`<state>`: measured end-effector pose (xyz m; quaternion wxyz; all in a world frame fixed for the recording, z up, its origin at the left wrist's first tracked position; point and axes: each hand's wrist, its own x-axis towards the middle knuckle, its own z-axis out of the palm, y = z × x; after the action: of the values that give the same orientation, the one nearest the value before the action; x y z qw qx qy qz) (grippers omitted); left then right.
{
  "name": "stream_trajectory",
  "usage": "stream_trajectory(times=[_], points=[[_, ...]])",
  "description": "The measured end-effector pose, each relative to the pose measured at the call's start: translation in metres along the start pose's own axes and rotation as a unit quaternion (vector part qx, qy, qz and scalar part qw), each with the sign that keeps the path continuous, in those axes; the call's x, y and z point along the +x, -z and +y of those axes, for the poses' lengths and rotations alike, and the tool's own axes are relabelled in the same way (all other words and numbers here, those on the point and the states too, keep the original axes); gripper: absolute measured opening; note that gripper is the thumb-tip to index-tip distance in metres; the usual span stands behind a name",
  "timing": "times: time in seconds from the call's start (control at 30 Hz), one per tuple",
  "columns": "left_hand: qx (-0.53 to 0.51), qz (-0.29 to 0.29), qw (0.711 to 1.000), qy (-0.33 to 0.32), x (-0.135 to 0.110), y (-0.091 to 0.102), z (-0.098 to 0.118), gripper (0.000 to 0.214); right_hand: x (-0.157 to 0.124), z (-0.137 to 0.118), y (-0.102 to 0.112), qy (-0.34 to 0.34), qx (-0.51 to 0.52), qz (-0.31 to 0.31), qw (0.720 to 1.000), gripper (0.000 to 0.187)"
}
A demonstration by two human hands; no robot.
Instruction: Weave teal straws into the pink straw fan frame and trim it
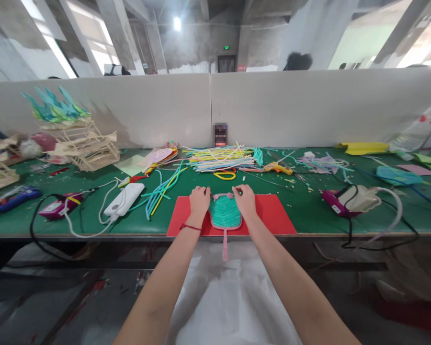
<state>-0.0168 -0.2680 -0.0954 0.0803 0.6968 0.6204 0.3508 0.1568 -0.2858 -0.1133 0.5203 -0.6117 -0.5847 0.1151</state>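
Observation:
A small teal woven fan (225, 212) with a pink rim and a pink handle lies on a red mat (269, 213) at the near edge of the green table. Its handle hangs over the table edge. My left hand (199, 202) pinches the pink rim at the fan's top left corner. On the top right corner my right hand (244, 200) pinches the same rim. Both hands have their fingers curled closed on the rim.
A pile of coloured straws (221, 158) lies behind the mat, with a yellow glue gun (277, 167) to its right. A white power bank (124, 199) and cables sit left; a wooden stick model (86, 143) stands far left. A white partition (273, 105) backs the table.

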Motion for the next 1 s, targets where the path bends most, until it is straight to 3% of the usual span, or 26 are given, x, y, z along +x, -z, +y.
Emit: stream_trajectory(times=[0.13, 0.33, 0.43, 0.53, 0.77, 1.0], points=[[0.005, -0.015, 1.0, -0.007, -0.002, 0.0, 0.005, 0.034, 0.003, 0.007, -0.002, -0.016, -0.006, -0.02, 1.0, 0.029], [-0.011, -0.04, 0.999, -0.02, -0.003, 0.001, 0.01, 0.034, 0.017, 0.011, 0.001, 0.014, 0.014, -0.16, 0.987, 0.042], [-0.025, -0.049, 0.998, -0.015, -0.003, 0.001, 0.01, 0.034, 0.015, 0.009, 0.008, 0.03, 0.027, -0.201, 0.979, 0.031], [-0.05, -0.058, 0.997, -0.013, -0.003, 0.002, 0.01, 0.033, 0.008, 0.006, 0.013, 0.034, 0.029, -0.188, 0.981, 0.021], [-0.15, -0.083, 0.984, -0.037, -0.003, 0.003, 0.011, 0.034, 0.0, -0.002, 0.015, 0.026, 0.049, -0.162, 0.985, 0.022], [-0.27, -0.063, 0.96, -0.024, 0.0, -0.004, 0.01, 0.024, 0.005, -0.003, 0.022, -0.016, 0.093, -0.102, 0.99, 0.04]])
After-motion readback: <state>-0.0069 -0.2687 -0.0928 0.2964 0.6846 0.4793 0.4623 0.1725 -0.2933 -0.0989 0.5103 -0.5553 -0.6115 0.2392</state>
